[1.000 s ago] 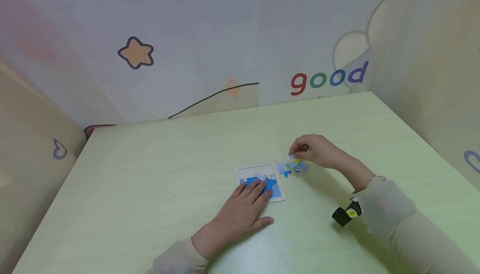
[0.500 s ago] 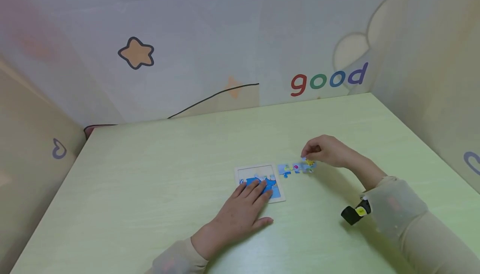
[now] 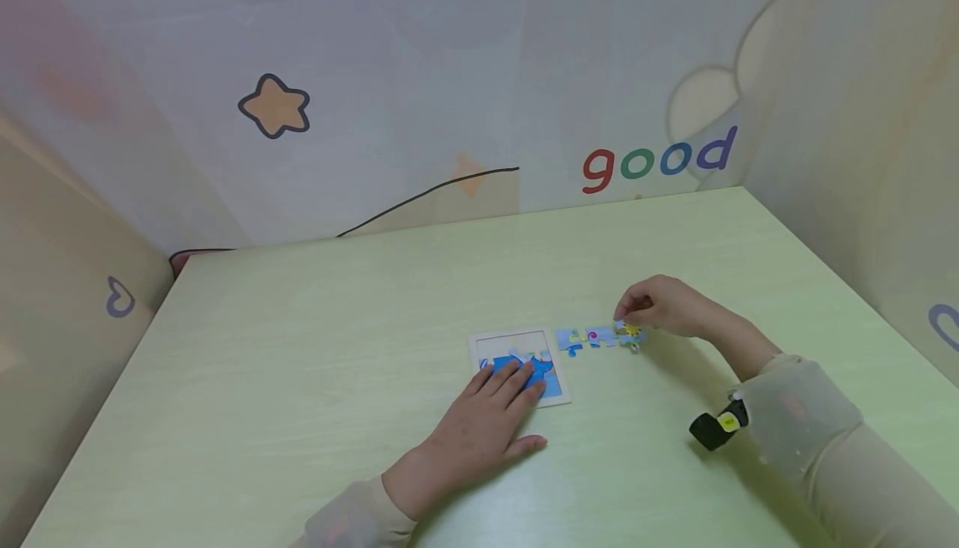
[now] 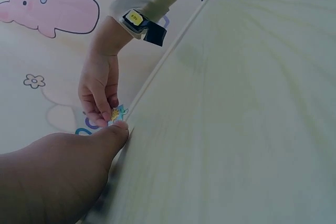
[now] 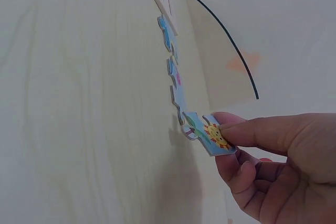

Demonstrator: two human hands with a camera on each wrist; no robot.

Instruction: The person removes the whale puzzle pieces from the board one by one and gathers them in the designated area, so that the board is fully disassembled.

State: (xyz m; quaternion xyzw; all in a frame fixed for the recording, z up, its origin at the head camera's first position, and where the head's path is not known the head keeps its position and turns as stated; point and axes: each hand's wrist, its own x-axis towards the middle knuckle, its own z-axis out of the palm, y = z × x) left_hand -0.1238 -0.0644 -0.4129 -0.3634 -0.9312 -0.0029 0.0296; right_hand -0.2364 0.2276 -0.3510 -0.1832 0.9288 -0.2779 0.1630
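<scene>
A puzzle piece with a yellow sun (image 5: 214,135) is pinched between thumb and fingers of my right hand (image 3: 667,305), just right of two loose pieces. One loose piece (image 3: 571,340) lies by the frame's edge; the other, with a pink swirl (image 3: 598,336), lies beside it. My left hand (image 3: 479,423) lies with fingers spread and straight over the lower part of the puzzle frame (image 3: 474,344). Inside the frame, blue pieces (image 3: 550,377) fill the lower part, partly hidden by the fingers, and the bare backing shows along the top.
The pale green table (image 3: 315,348) stretches out on all sides of the puzzle. Printed wall panels (image 3: 404,73) stand along its back and both sides. A black wrist strap device (image 3: 715,429) hangs at the right sleeve.
My right hand has moved to the right with the sun piece, uncovering the swirl piece in the row. The left hand has stayed on the frame.
</scene>
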